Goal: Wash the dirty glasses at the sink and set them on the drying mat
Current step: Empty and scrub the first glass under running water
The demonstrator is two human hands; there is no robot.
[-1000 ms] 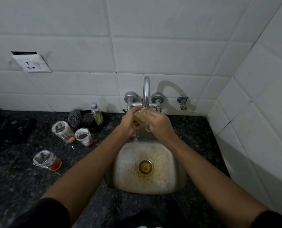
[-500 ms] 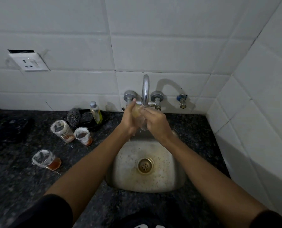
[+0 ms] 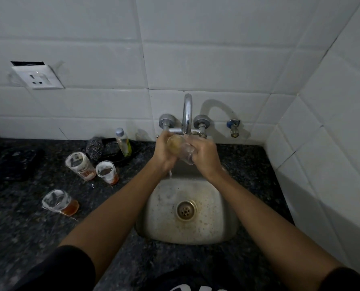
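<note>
Both hands, left hand (image 3: 164,153) and right hand (image 3: 204,156), curl around one glass (image 3: 180,149) under the tap (image 3: 187,114), as a second ago, though the drain (image 3: 186,210) now holds less brown water. No legible writing. Three dirty glasses (image 3: 80,165) stand on the dark stone counter (image 3: 28,223); white tiles behind.
</note>
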